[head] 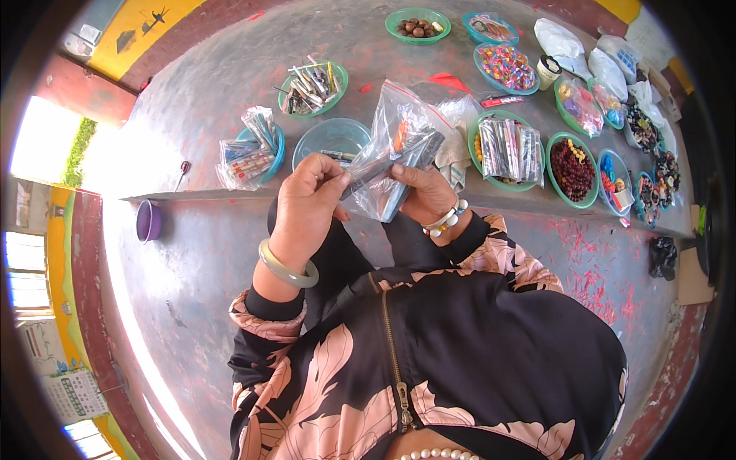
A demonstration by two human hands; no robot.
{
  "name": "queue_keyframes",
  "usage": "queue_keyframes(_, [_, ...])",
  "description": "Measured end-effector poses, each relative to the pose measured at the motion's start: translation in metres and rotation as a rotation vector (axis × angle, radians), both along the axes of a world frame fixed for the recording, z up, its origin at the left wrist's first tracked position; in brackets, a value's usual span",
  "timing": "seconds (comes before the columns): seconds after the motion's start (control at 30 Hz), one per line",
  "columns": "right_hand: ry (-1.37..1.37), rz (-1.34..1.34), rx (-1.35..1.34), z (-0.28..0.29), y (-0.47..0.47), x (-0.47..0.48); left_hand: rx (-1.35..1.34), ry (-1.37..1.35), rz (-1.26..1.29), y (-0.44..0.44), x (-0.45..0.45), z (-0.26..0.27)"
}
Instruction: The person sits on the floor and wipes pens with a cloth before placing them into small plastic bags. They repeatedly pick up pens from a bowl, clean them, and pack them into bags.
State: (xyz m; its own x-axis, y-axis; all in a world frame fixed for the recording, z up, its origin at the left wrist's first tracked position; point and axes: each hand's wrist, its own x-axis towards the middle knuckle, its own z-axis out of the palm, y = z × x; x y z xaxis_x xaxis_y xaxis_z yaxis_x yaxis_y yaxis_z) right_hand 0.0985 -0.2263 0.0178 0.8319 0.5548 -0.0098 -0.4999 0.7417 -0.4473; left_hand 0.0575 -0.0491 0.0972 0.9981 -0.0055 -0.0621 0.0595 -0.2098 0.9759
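Observation:
My left hand [306,210], with a pale bangle at the wrist, pinches the edge of a clear plastic bag in front of me. In my right hand [424,192], which wears a bead bracelet, is the clear zip bag [397,144] with a red seal line; dark, blue and orange pen-like items show through it. Behind the hands, a clear bluish plastic bowl [332,138] holds a few pens. Left of it stands a blue bowl [280,155] with bagged pens [250,161]. A green bowl [342,80] beyond is full of loose pens.
On the raised ledge to the right are a green bowl [472,123] of packaged pens, a bowl of dark red beads [569,172], a bowl of colourful wrapped pieces [506,66] and white plastic bags [558,40]. Scissors [183,169] lie left; a purple bucket [149,221] stands below.

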Motion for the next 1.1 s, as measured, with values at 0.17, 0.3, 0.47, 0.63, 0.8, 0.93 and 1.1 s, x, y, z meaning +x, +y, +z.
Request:
queue_keyframes(0.17, [-0.006, -0.065, -0.013, 0.005, 0.003, 0.001, 0.008, 0.074, -0.029, -0.006, -0.009, -0.007])
queue_keyframes(0.3, [-0.017, -0.098, -0.148, 0.002, 0.003, 0.000, -0.058, 0.102, -0.046, -0.007, -0.017, -0.020])
queue_keyframes(0.47, [-0.042, -0.087, -0.190, 0.002, 0.007, -0.001, 0.032, -0.008, 0.097, -0.002, -0.016, -0.024])
queue_keyframes(0.63, [-0.026, 0.029, -0.127, 0.012, 0.010, -0.002, 0.249, -0.189, 0.148, 0.004, -0.022, 0.000])
queue_keyframes(0.8, [0.061, 0.002, -0.073, 0.010, 0.013, -0.002, 0.527, -0.418, -0.044, 0.000, -0.036, 0.020])
queue_keyframes(0.93, [-0.080, -0.105, -0.074, 0.007, 0.014, 0.001, 0.269, -0.103, -0.046, -0.005, -0.033, 0.010])
queue_keyframes(1.1, [-0.139, -0.063, -0.214, 0.005, 0.010, 0.005, -0.048, 0.138, -0.140, 0.008, -0.026, -0.029])
